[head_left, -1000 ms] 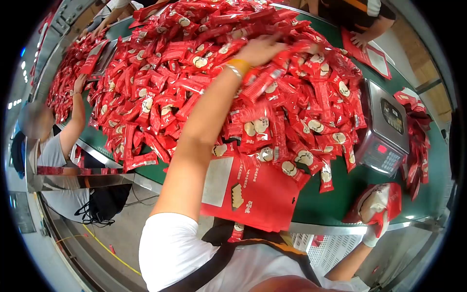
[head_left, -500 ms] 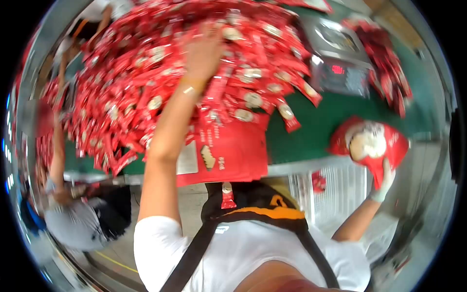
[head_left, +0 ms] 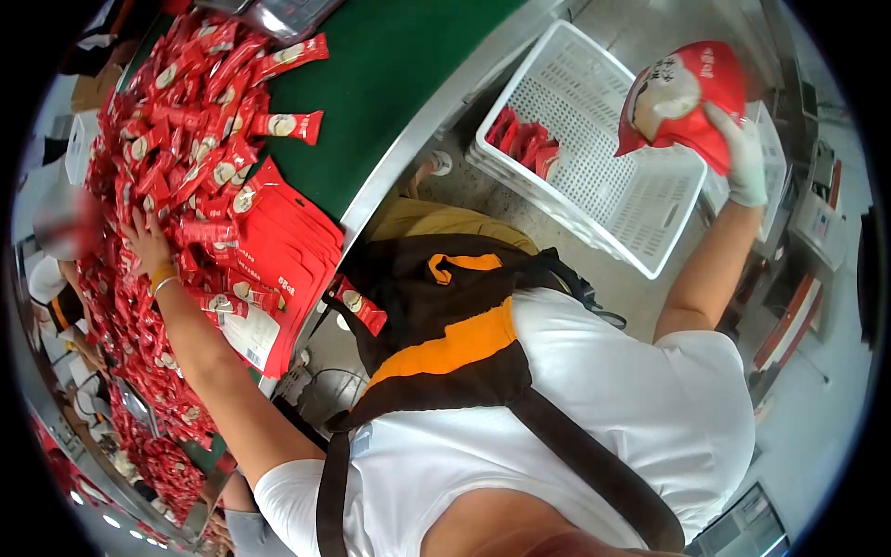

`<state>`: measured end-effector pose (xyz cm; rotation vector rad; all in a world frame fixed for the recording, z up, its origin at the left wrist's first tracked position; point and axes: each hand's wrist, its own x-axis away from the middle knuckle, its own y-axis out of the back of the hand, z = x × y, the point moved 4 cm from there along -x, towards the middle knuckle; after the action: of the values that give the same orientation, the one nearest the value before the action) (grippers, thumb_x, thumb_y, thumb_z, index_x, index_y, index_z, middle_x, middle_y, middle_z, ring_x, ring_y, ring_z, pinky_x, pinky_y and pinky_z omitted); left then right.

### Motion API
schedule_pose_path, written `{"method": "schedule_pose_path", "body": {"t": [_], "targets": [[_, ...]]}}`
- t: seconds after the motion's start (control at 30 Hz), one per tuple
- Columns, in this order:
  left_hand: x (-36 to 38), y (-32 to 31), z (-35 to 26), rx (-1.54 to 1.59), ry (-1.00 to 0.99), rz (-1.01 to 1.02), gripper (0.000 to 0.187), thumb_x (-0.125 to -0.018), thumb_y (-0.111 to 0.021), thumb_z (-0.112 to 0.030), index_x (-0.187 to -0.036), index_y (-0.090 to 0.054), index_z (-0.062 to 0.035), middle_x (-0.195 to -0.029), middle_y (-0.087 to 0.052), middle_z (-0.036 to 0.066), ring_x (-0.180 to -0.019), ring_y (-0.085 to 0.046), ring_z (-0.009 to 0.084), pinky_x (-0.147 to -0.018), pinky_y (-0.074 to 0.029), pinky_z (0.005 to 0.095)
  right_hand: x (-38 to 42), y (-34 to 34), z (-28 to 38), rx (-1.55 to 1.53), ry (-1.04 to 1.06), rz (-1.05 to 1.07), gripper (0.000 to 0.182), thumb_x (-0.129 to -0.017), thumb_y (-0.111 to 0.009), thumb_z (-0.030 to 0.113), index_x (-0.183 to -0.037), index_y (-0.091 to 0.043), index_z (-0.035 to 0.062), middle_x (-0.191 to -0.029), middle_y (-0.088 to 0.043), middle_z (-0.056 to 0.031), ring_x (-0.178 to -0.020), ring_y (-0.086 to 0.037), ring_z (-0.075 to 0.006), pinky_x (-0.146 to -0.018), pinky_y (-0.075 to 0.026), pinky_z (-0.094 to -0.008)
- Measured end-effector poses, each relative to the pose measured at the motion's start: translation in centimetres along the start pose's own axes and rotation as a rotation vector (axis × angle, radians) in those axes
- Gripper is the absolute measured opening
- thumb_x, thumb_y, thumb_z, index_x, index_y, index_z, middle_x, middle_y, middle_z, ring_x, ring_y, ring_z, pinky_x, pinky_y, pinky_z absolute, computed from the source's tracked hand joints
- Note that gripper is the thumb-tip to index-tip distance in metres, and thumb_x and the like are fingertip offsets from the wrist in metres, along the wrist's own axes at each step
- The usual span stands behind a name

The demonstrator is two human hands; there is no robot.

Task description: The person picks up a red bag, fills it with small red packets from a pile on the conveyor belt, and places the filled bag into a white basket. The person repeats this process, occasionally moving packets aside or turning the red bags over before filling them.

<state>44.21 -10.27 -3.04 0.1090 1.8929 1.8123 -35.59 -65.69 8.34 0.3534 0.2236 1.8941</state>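
Note:
My left hand (head_left: 148, 246) rests on the big pile of small red snack packets (head_left: 204, 167), its fingers spread over them. A yellow band circles that wrist. Beside it lies a stack of flat red pouches (head_left: 297, 241), partly covered by loose packets. My right hand (head_left: 741, 158), in a whitish glove, grips a filled red pouch (head_left: 682, 97) with a pale picture on its front. The pouch is held up over the far right side of a white plastic crate (head_left: 640, 218). Several red pouches (head_left: 526, 141) lie in the crate's left corner.
The green table (head_left: 390, 74) has a metal edge (head_left: 399, 162) between the pile and the crate. Part of a metal scale (head_left: 288, 14) shows at the top. One packet (head_left: 362, 306) is at my apron. Other people work at the far left and below.
My view has swung right, bringing the whole crate into sight. The filled pouch, still in my right hand, is now over the crate. My left hand remains at the packet pile.

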Motion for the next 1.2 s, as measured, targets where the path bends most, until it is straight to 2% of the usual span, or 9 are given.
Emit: {"method": "schedule_pose_path", "body": {"t": [0.07,0.33,0.47,0.5,0.63,0.73,0.77,0.97,1.2], "targets": [[-4.3,-3.6,7.7,0.044,-0.403,-0.032,0.058,-0.101,-0.035,-0.054,-0.152,-0.034,-0.028,-0.16,-0.017,0.024,-0.144,-0.023,0.0469,-0.117,-0.022,0.0516,-1.1,0.5,-6.3,0.042,-0.144,0.043,0.021,-0.092,-0.066,0.018,-0.102,-0.07,0.0007,-0.087,-0.072,-0.0042,-0.072,-0.066,-0.0119,-0.068,-0.052,-0.0262],[14.7,12.4,-8.2,0.294,-0.18,-0.093,0.056,-0.106,-0.029,-0.045,-0.139,-0.055,-0.0089,-0.158,-0.024,0.024,-0.146,-0.025,0.0381,-0.115,-0.028,0.0443,-5.1,-7.3,-40.2,1.017,-0.316,0.221,0.035,-0.086,-0.056,0.034,-0.095,-0.072,0.0038,-0.102,-0.068,-0.0264,-0.098,-0.065,-0.0432,-0.088,-0.052,-0.0463],[25.0,15.4,-12.5,0.134,-0.122,-0.149,0.051,-0.106,-0.031,-0.037,-0.133,-0.059,-0.0034,-0.156,-0.03,0.024,-0.144,-0.031,0.037,-0.114,-0.029,0.0441,-4.4,-15.7,-56.0,1.063,-0.465,0.35,0.039,-0.085,-0.057,0.035,-0.105,-0.073,0.0053,-0.113,-0.068,-0.0207,-0.106,-0.066,-0.0361,-0.092,-0.051,-0.0452],[27.7,15.2,-12.7,0.129,-0.126,-0.192,0.046,-0.106,-0.036,-0.033,-0.132,-0.059,-0.0026,-0.154,-0.033,0.024,-0.142,-0.033,0.0367,-0.114,-0.029,0.0443,-3.5,-18.4,-55.5,1.439,-0.053,0.675,0.037,-0.085,-0.059,0.033,-0.105,-0.074,0.0065,-0.112,-0.07,-0.0183,-0.104,-0.067,-0.034,-0.091,-0.052,-0.0446],[37.1,14.6,-17.2,0.169,-0.099,-0.14,0.031,-0.089,-0.055,-0.002,-0.119,-0.061,0.0024,-0.123,-0.055,0.02,-0.115,-0.051,0.0358,-0.101,-0.039,0.0452,-1.9,-24.7,-53.2,1.508,0.079,0.999,0.037,-0.08,-0.066,0.025,-0.112,-0.067,0.0071,-0.109,-0.069,-0.0174,-0.102,-0.067,-0.0345,-0.085,-0.054,-0.0457],[41.1,12.4,-22.1,0.227,0.098,0.141,0.039,-0.087,-0.061,-0.012,-0.124,-0.058,0.0011,-0.116,-0.055,0.02,-0.111,-0.049,0.037,-0.099,-0.037,0.0457,-2.0,-25.0,-49.3,1.439,0.375,1.201,0.044,-0.076,-0.071,0.02,-0.118,-0.062,0.0075,-0.107,-0.068,-0.0168,-0.1,-0.067,-0.0349,-0.081,-0.055,-0.0465],[42.4,10.7,-22.2,0.249,0.132,0.194,0.048,-0.089,-0.063,-0.02,-0.131,-0.052,0.0012,-0.122,-0.051,0.021,-0.116,-0.047,0.0371,-0.105,-0.034,0.0464,-4.6,-24.7,-60.4,1.438,0.456,1.205,0.046,-0.08,-0.067,0.021,-0.124,-0.056,0.0079,-0.107,-0.067,-0.0175,-0.102,-0.065,-0.035,-0.082,-0.054,-0.0488],[42.2,5.5,-23.7,0.3,0.313,0.396,0.078,-0.079,-0.074,-0.038,-0.14,-0.042,-0.0021,-0.114,-0.055,0.024,-0.104,-0.058,0.0422,-0.088,-0.05,0.0464,-3.8,-26.5,-32.5,0.328,-0.264,0.824,0.032,-0.095,-0.059,0.023,-0.111,-0.066,-0.003,-0.099,-0.07,-0.0123,-0.089,-0.066,-0.0198,-0.079,-0.051,-0.0332],[42.0,6.1,-23.5,0.264,0.176,0.499,0.06,-0.081,-0.069,-0.018,-0.137,-0.05,-0.0094,-0.105,-0.06,0.021,-0.097,-0.062,0.0398,-0.082,-0.052,0.0457,4.8,-34.7,-3.7,-0.171,0.213,1.053,0.022,-0.098,-0.057,0.011,-0.112,-0.066,-0.0023,-0.108,-0.069,-0.0068,-0.096,-0.064,-0.0153,-0.085,-0.052,-0.0285]]}}
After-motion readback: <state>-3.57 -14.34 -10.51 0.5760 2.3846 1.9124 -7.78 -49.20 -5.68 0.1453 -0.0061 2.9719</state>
